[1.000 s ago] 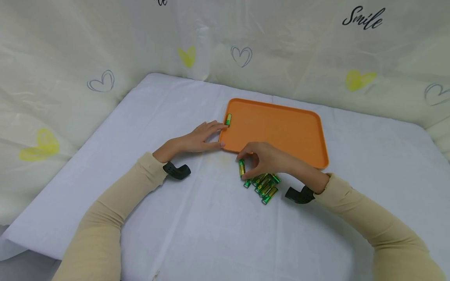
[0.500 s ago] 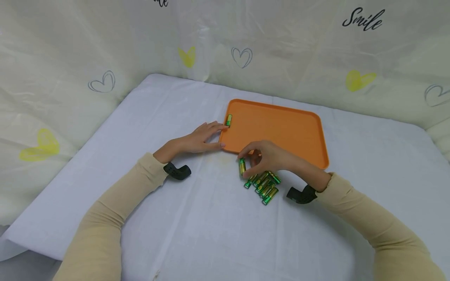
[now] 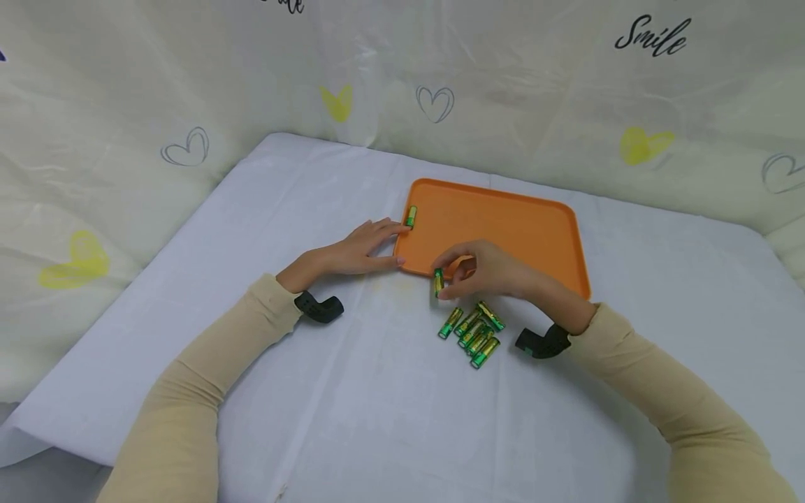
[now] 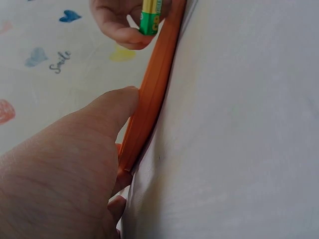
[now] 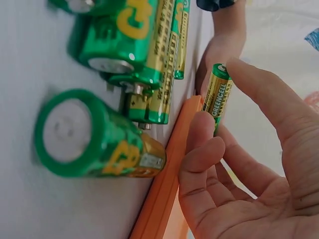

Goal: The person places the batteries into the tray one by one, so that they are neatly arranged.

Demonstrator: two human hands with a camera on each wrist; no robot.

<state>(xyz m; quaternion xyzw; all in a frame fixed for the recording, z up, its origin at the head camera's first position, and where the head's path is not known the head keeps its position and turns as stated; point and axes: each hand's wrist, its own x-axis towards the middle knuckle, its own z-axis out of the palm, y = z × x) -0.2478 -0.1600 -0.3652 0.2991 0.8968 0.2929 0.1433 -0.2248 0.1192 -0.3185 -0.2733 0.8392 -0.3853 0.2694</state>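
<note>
An orange tray (image 3: pixel 503 216) lies on the white-covered table, one green and gold battery (image 3: pixel 411 216) resting along its left edge inside. My left hand (image 3: pixel 358 248) touches the tray's left side, fingers spread and thumb at the near corner. Between thumb and fingertips my right hand (image 3: pixel 487 269) pinches another battery (image 3: pixel 438 283), held up just in front of the tray's near edge; the right wrist view shows this battery (image 5: pixel 218 94) lettered "GREENCELL". Several more batteries (image 3: pixel 476 334) lie in a loose group on the cloth below the right hand.
A white cloth (image 3: pixel 352 405) covers the table. Behind it hangs a pale sheet (image 3: pixel 516 84) printed with hearts and "Smile". Black wrist cameras sit on the left wrist (image 3: pixel 318 307) and right wrist (image 3: pixel 543 342).
My right hand has lifted the pinched battery away from the loose group, moving it slightly up and toward the tray. The left hand stays at the tray's edge.
</note>
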